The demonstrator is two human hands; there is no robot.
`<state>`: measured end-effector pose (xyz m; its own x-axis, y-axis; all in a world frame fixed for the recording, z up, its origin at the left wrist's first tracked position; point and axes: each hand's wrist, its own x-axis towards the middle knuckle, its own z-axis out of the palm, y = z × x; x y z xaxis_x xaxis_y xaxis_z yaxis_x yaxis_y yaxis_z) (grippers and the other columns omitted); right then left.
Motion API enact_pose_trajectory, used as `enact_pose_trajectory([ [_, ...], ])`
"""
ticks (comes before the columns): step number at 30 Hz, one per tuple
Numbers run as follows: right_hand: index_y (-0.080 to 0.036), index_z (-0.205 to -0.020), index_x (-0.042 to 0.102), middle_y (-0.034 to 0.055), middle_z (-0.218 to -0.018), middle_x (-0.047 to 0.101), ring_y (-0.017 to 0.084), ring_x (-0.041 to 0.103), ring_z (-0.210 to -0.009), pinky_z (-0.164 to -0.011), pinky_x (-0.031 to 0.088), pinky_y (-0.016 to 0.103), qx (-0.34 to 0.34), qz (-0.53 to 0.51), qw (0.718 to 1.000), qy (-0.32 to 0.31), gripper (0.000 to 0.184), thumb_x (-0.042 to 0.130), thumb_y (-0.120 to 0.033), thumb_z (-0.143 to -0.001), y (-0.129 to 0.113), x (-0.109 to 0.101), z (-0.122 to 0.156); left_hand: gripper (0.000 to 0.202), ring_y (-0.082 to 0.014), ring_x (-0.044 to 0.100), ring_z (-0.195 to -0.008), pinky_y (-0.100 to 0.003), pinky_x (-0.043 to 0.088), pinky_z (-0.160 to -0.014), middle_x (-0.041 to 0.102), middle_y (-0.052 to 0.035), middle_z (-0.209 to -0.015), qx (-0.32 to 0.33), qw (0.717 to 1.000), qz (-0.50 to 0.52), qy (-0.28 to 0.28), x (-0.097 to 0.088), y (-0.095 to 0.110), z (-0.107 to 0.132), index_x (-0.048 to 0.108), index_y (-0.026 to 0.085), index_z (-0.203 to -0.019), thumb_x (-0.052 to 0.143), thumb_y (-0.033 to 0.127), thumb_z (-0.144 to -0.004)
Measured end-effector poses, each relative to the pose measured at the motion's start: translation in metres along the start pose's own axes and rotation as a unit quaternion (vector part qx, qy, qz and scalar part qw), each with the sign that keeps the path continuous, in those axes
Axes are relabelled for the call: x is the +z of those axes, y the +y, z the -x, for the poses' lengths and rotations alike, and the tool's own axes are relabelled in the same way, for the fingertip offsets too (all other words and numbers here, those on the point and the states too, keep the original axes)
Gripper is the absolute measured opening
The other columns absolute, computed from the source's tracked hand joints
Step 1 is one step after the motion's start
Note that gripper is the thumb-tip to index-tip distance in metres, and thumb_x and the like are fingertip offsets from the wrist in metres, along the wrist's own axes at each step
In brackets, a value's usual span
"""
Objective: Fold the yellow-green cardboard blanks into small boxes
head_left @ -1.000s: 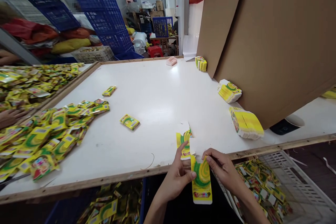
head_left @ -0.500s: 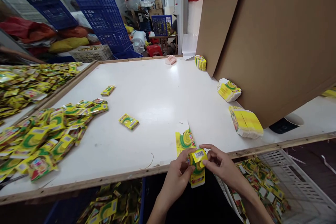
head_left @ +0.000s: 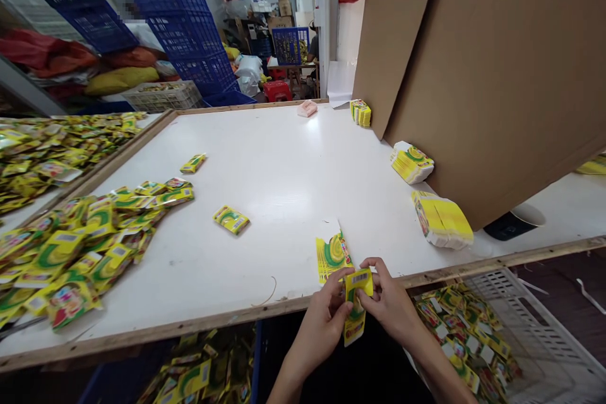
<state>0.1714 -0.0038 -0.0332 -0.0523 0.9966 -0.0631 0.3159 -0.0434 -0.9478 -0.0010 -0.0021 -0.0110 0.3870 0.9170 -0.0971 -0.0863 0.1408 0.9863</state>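
Just over the table's front edge, a yellow and green printed card box (head_left: 356, 303) with a barcode flap is held between both hands. My left hand (head_left: 326, 312) pinches its left side, thumb on the front. My right hand (head_left: 391, 297) grips the upper right side, its thumb pressed on the printed face. Whether anything is inside the box cannot be seen. Right behind it, a small fanned stack of flat yellow cards (head_left: 332, 252) lies on the white table (head_left: 279, 170). One finished-looking yellow packet (head_left: 231, 219) lies to the left.
A heap of wrapped yellow packets (head_left: 95, 233) covers the table's left. Bundles of flat cards (head_left: 442, 221) stand by a leaning cardboard sheet (head_left: 473, 76), with a dark cup (head_left: 514, 222) beside it. Below the edge are a white crate (head_left: 534, 328) and a blue crate (head_left: 258, 360), with packets.
The box in my hands has turned more upright, and its barcode flap has tilted up. My right thumb has moved onto the printed front. The camera view has shifted slightly.
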Motion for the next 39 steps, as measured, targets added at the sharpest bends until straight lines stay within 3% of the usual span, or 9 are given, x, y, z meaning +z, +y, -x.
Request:
enact_pose_trajectory([
  [9,-0.020,-0.099,0.064,0.0013,-0.078,0.061,0.014,0.050,-0.062,-0.059,0.040,0.026,-0.036,-0.038,0.999,0.000,0.027,0.055,-0.044,-0.087,-0.007,-0.015,0.000,0.052,-0.0205,0.067,-0.081,-0.032,0.052,-0.075,0.069,-0.0103,-0.107,-0.035,0.996,0.067,-0.042,0.002,0.001,0.000,0.049,0.023,-0.131,0.064,0.022,-0.081],
  [12,-0.020,-0.089,0.064,0.0033,-0.081,0.064,0.018,0.056,-0.071,-0.064,0.043,0.029,-0.031,-0.049,0.998,0.007,0.025,0.058,-0.044,-0.085,-0.006,-0.029,0.004,0.046,-0.0247,0.065,-0.099,-0.038,0.050,-0.088,0.066,-0.0103,-0.118,-0.012,0.999,0.023,-0.040,0.007,-0.001,-0.005,0.054,0.025,-0.128,0.062,0.023,-0.083],
  [15,-0.022,-0.080,0.064,0.0044,-0.081,0.062,0.022,0.055,-0.078,-0.072,0.042,0.033,-0.040,0.086,0.994,0.050,0.019,0.061,-0.041,-0.082,-0.002,-0.059,0.010,0.044,-0.0279,0.046,-0.129,-0.045,0.030,-0.112,0.055,-0.0087,-0.136,0.038,0.993,-0.103,0.043,0.001,-0.009,-0.017,0.058,0.025,-0.127,0.060,0.024,-0.083],
  [19,-0.025,-0.086,0.065,0.0061,-0.092,0.063,0.026,0.054,-0.094,-0.083,0.040,0.038,-0.031,0.199,0.975,0.088,0.017,0.063,-0.040,-0.080,0.007,-0.079,0.008,0.050,-0.0293,0.032,-0.139,-0.051,0.010,-0.118,0.051,-0.0102,-0.140,0.049,0.968,-0.226,0.101,-0.013,-0.030,-0.032,0.057,0.022,-0.129,0.062,0.020,-0.079],
  [25,-0.018,-0.101,0.064,0.0103,-0.095,0.065,0.027,0.056,-0.094,-0.084,0.042,0.038,-0.021,0.178,0.980,0.090,0.027,0.058,-0.036,-0.082,0.035,-0.006,-0.036,0.051,-0.0277,0.034,-0.138,-0.052,0.018,-0.117,0.046,-0.0098,-0.144,0.045,0.963,-0.261,0.060,-0.011,-0.055,-0.031,0.051,0.022,-0.133,0.058,0.020,-0.083],
  [29,-0.018,-0.088,0.064,0.0089,-0.086,0.066,0.026,0.057,-0.087,-0.081,0.042,0.037,-0.004,0.206,0.974,0.092,0.014,0.057,-0.028,-0.081,0.042,0.036,-0.056,0.051,-0.0254,0.043,-0.133,-0.048,0.027,-0.115,0.051,-0.0110,-0.141,0.029,0.967,-0.250,0.036,-0.013,-0.053,-0.030,0.048,0.021,-0.134,0.052,0.014,-0.083],
  [32,-0.020,-0.080,0.060,0.0069,-0.083,0.066,0.025,0.058,-0.083,-0.077,0.043,0.035,0.001,0.149,0.981,0.124,0.012,0.056,-0.031,-0.081,0.040,0.039,-0.055,0.046,-0.0244,0.050,-0.126,-0.044,0.036,-0.111,0.056,-0.0107,-0.135,0.052,0.980,-0.184,0.051,-0.016,-0.048,-0.031,0.052,0.022,-0.130,0.053,0.017,-0.084],
  [37,-0.020,-0.093,0.057,0.0016,-0.073,0.064,0.019,0.059,-0.066,-0.065,0.046,0.030,0.008,-0.120,0.988,0.100,0.028,0.059,-0.047,-0.083,0.027,0.025,-0.035,0.034,-0.0251,0.058,-0.115,-0.038,0.049,-0.096,0.061,-0.0117,-0.124,0.088,0.966,-0.017,0.244,-0.017,-0.039,-0.031,0.060,0.020,-0.114,0.062,0.034,-0.084],
  [39,-0.021,-0.097,0.055,0.0000,-0.071,0.065,0.018,0.060,-0.067,-0.066,0.048,0.030,0.014,-0.216,0.974,0.066,0.035,0.067,-0.048,-0.078,0.020,0.022,-0.027,0.035,-0.0260,0.063,-0.107,-0.039,0.050,-0.093,0.067,-0.0121,-0.114,0.055,0.973,0.063,0.214,-0.019,-0.036,-0.030,0.063,0.017,-0.109,0.066,0.038,-0.081],
])
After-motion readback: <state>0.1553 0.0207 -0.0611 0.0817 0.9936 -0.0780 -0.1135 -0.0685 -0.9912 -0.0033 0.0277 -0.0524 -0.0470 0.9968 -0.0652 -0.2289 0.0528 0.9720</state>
